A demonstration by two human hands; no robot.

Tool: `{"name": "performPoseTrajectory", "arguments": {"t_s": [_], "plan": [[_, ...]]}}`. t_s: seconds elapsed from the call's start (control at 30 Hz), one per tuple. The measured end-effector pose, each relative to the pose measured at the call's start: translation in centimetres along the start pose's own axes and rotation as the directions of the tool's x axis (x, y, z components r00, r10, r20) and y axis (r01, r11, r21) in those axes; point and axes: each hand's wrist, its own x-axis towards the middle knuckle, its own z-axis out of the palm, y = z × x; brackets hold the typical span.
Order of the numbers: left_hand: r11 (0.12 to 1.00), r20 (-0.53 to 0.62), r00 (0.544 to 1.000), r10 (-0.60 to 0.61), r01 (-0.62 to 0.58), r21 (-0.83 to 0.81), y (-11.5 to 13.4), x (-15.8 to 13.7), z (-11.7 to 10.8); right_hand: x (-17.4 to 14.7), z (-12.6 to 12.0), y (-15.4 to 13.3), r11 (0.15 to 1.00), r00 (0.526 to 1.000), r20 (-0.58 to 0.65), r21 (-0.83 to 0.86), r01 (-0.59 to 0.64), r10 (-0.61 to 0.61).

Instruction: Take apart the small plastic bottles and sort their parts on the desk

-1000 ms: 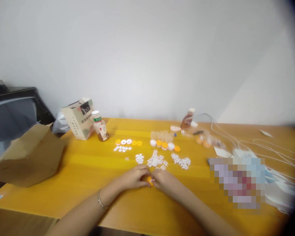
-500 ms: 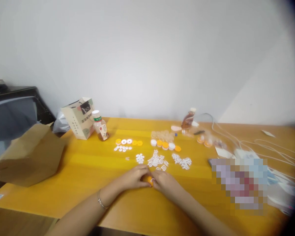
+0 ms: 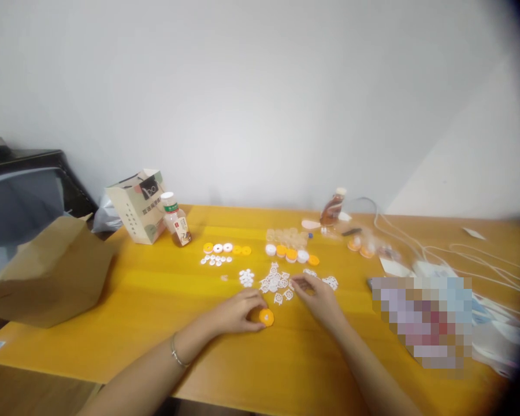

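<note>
My left hand (image 3: 242, 311) grips an orange round disc-shaped piece (image 3: 266, 317) by its left edge, thumb below and fingers above. A small pale spot shows at the disc's centre. My right hand (image 3: 314, 292) is at the right edge of a pile of white openwork plastic pieces (image 3: 274, 281), its thumb and fingertips pinched on one of them. Part of a second white openwork group (image 3: 330, 282) is hidden behind this hand. Left of the pile lies a cluster of small white pieces (image 3: 246, 278).
Rows of orange and white discs (image 3: 291, 255) and small white parts (image 3: 216, 260) lie farther back, near clear round pieces (image 3: 286, 237). A drink bottle (image 3: 175, 222), paper bag (image 3: 138, 211) and cardboard box (image 3: 52, 271) stand left. A second bottle (image 3: 333, 209) and white cables (image 3: 398, 234) are right.
My right hand has left the orange disc and moved right and away from me to the white openwork pieces. My left hand has stayed with the disc, which now shows more fully.
</note>
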Motion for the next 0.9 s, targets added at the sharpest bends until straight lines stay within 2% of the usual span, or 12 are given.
{"name": "performPoseTrajectory", "arguments": {"t_s": [0.1,0.23,0.43,0.57,0.7,0.8,0.9], "plan": [[1.000,0.003,1.000,0.000,0.000,0.000,0.1,0.0,-0.1,0.2,-0.3,0.6,0.995,0.996,-0.052,0.075,-0.065,0.069],[1.000,-0.034,0.999,-0.013,0.012,-0.012,0.3,0.1,-0.2,-0.2,0.4,0.4,0.976,0.992,0.052,0.182,-0.120,0.112],[1.000,-0.287,0.958,-0.016,0.011,-0.018,0.4,0.2,0.0,-1.4,2.5,-1.4,0.942,0.971,0.236,0.316,-0.110,0.035],[0.998,-0.348,0.937,0.030,-0.049,-0.045,0.5,0.3,0.5,-2.1,3.6,-2.1,0.925,0.952,0.304,0.368,-0.091,-0.028],[0.999,-0.333,0.943,0.031,-0.041,-0.024,0.8,0.3,0.6,-2.4,3.9,-2.1,0.929,0.951,0.307,0.362,-0.073,-0.044],[0.999,-0.336,0.941,0.034,-0.018,0.051,0.3,0.2,0.2,-2.3,3.9,-1.8,0.945,0.953,0.297,0.326,-0.042,-0.060],[0.980,-0.381,0.924,-0.016,0.090,0.176,-1.1,0.2,-0.6,-2.3,3.7,-1.6,0.978,0.957,0.281,0.208,0.007,-0.066]]}}
